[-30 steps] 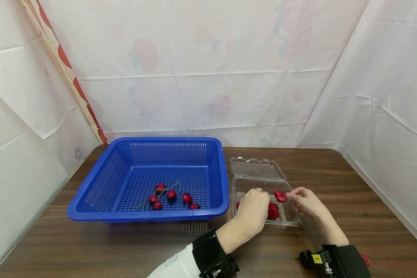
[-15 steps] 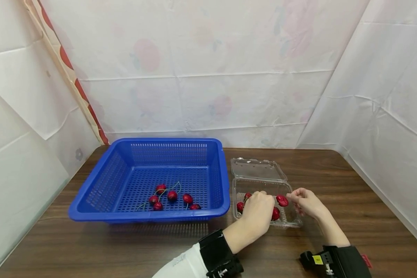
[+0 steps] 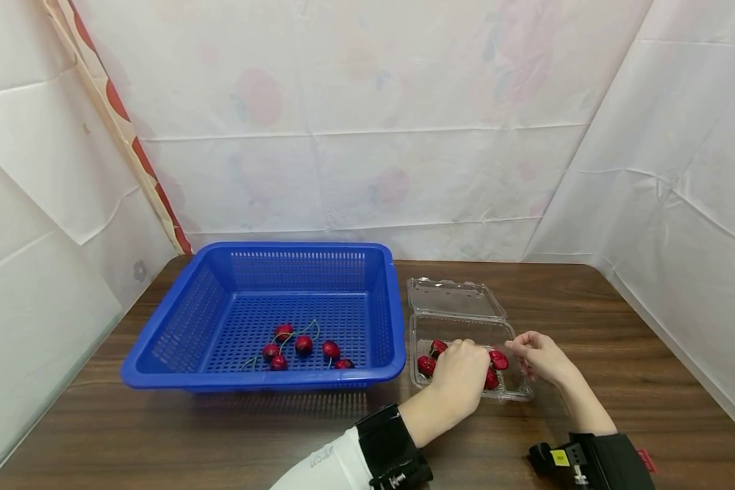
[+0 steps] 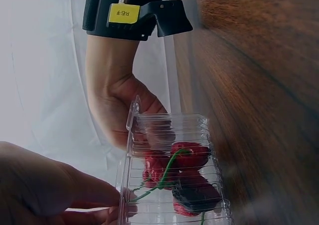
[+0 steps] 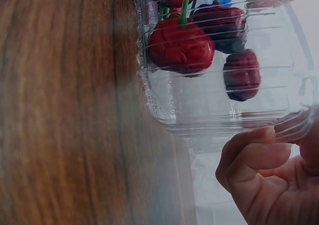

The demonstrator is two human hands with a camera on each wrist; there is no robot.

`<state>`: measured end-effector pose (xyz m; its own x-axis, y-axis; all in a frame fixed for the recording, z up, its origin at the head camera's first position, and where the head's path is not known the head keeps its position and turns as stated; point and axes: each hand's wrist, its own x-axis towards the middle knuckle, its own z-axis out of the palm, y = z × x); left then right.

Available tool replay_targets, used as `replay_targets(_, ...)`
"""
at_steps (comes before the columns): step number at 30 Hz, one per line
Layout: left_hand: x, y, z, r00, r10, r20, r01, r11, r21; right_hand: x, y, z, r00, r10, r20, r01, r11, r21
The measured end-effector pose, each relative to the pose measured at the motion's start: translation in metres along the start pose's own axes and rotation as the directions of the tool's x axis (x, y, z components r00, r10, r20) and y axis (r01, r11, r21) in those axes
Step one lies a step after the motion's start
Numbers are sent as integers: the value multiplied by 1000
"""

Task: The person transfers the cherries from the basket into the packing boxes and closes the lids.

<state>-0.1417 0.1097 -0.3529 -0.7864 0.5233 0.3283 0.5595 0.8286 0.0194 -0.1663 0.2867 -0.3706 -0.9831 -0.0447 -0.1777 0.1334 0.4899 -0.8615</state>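
Several dark red cherries (image 3: 426,367) with green stems lie in a clear plastic clamshell box (image 3: 431,328), its lid folded back. My left hand (image 3: 463,374) reaches over the near wall into the box, fingers curled down. In the left wrist view, a green stem (image 4: 169,167) runs from the cherries to the fingertips of my left hand (image 4: 55,185), which pinch its end. At the box's right side, my right hand (image 3: 542,357) pinches the rim between thumb and fingers. In the right wrist view, its curled fingers (image 5: 256,160) sit against the box corner.
A blue perforated basket (image 3: 257,381) stands left of the box, with several stemmed cherries (image 3: 303,345) on its floor. Both stand on a dark wood table (image 3: 220,435). White patterned sheeting (image 3: 343,177) closes off the back and sides.
My left hand has shifted slightly right inside the box, uncovering cherries on its left side. The cherry near the right wall has moved slightly right and down. My right hand has stayed at the rim.
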Motion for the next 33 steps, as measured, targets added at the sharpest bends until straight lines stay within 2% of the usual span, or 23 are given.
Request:
replay_targets(4,1,1,2,1000,-3,-6,3,1000,22,0,-1,0,1000,4,-4,-4,1000,-1)
replay_targets(12,1,0,2,998,-13,57,12,1000,22,0,-1,0,1000,11,-5,-11,1000,-7)
replay_targets(18,0,-1,4,997,-14,75,11,999,45,-1,-1,1,999,37,-9,-38,999,-7)
replay_targets(27,-1,-2,7,1000,-3,24,1,996,86,0,0,1,1000,10,-12,-10,1000,-2)
replay_targets(33,0,-2,5,1000,9,5,-10,997,75,0,0,1,1000,3,-5,-3,1000,-2)
